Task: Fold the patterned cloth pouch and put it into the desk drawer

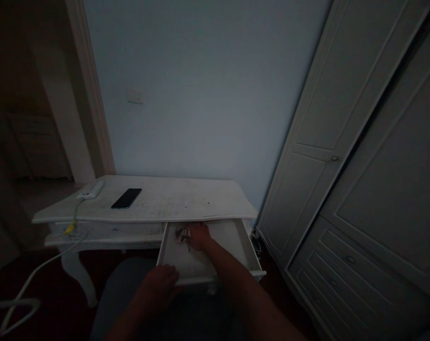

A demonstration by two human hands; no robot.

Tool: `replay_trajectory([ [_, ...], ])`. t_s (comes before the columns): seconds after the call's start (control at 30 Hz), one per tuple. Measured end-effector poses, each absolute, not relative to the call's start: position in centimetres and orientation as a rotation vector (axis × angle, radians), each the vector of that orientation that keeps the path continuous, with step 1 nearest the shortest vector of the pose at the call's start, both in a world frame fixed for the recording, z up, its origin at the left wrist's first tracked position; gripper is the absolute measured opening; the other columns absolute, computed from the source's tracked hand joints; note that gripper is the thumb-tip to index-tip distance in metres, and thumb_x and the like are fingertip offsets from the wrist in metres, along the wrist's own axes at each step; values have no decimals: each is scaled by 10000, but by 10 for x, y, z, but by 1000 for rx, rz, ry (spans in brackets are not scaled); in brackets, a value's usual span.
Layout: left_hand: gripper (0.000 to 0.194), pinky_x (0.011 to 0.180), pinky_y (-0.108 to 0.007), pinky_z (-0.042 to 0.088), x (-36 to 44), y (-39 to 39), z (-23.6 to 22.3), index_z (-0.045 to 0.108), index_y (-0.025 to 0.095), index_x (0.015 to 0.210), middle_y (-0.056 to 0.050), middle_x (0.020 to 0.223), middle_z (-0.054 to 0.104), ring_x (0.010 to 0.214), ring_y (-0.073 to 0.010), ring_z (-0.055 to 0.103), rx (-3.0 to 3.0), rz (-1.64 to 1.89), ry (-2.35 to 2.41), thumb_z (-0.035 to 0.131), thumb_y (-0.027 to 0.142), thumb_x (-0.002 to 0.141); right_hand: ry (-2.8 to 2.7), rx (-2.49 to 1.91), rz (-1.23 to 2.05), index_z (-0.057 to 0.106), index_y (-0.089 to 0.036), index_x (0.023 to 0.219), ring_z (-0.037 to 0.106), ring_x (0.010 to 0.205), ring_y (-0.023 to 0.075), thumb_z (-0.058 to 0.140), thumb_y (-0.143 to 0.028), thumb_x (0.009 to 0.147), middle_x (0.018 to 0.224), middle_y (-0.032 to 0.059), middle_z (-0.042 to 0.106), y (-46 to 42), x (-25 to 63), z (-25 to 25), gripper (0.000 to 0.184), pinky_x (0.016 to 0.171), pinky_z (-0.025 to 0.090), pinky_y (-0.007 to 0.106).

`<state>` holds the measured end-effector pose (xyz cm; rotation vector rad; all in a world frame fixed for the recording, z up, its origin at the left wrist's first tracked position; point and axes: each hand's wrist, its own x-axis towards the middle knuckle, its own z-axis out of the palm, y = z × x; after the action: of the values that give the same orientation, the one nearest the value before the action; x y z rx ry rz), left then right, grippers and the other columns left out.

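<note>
A white desk (pixel 172 199) stands against the wall with its right drawer (pixel 250 255) pulled out. My right hand (pixel 199 235) reaches into the back of the drawer, its fingers closed on a small bunch of metal keys (pixel 183 235). My left hand (pixel 160 282) rests on the drawer's front edge, fingers curled over it. The room is dim, so small details are hard to make out.
A black phone (pixel 126 198) lies on the desk top, and a white power strip (pixel 90 190) sits at its left end with a cable (pixel 40 270) trailing to the floor. A tall white wardrobe (pixel 360 189) fills the right. A doorway (pixel 33 118) opens at the left.
</note>
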<state>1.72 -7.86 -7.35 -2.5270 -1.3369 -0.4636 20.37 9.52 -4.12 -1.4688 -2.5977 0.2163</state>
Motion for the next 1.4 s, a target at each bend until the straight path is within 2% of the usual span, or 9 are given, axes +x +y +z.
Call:
replay_trajectory([
  [0.13,100,870,-385,572,17,-78,-76,681,243,1017,-56,1028,764,957,-261,724,-2518,-462,-1355,697,329,966,-2463,-1676,159,509,-303,1531,497,1392,366,612,-384,932,1549,124,549,110,253,-33,613,1138,371,567],
  [0.27,148,893,-398,591,14,-77,-83,699,247,1060,-67,1079,781,985,-265,738,-2503,-455,-1367,723,343,949,-2404,-1789,134,483,-237,1563,459,1435,402,596,-332,925,1573,185,522,113,309,-28,655,1135,371,577],
  [0.4,191,913,-412,599,11,-75,-90,703,255,1122,-79,1129,787,1020,-273,744,-2515,-476,-1342,701,354,960,-2533,-1713,188,442,-136,1589,418,1471,428,645,-345,898,1613,255,454,102,344,-31,750,1161,353,566],
  [0.5,196,925,-419,599,10,-74,-90,701,257,1127,-82,1132,788,1033,-280,746,-2520,-478,-1346,694,367,965,-2702,-1558,273,500,-162,1552,402,1497,398,714,-347,857,1639,219,439,87,355,-35,751,1194,335,517],
  [0.63,161,917,-424,599,12,-75,-87,700,253,1092,-79,1106,790,1013,-280,748,-2537,-460,-1364,697,347,961,-2909,-1189,432,599,-247,1453,424,1490,344,770,-340,821,1586,139,517,68,343,-42,661,1206,331,483],
  [0.87,209,897,-377,577,11,-73,-85,682,277,1155,-57,1114,786,989,-257,743,-2565,-526,-1351,698,338,955,-3086,-650,420,579,-261,1451,470,1446,351,771,-384,879,1555,155,521,59,237,-56,617,1187,355,513],
  [1.17,221,878,-392,593,14,-73,-98,674,263,1069,-58,1078,792,980,-275,748,-2449,-568,-1312,780,322,885,-2712,-1266,197,545,-321,1492,440,1449,375,716,-422,902,1609,143,468,80,182,-39,623,1150,352,587],
  [1.3,222,888,-405,597,17,-72,-101,681,271,1052,-50,1075,790,987,-277,745,-2471,-500,-1383,796,307,865,-2573,-1477,148,572,-383,1482,496,1399,362,624,-361,955,1507,95,590,94,206,-31,531,1146,342,588],
  [1.4,263,947,-424,586,15,-71,-103,684,270,1121,-61,1132,793,1037,-286,742,-2467,-530,-1360,783,327,884,-2482,-1658,127,647,-333,1420,515,1375,380,554,-302,973,1465,122,624,106,240,-26,458,1128,350,607],
])
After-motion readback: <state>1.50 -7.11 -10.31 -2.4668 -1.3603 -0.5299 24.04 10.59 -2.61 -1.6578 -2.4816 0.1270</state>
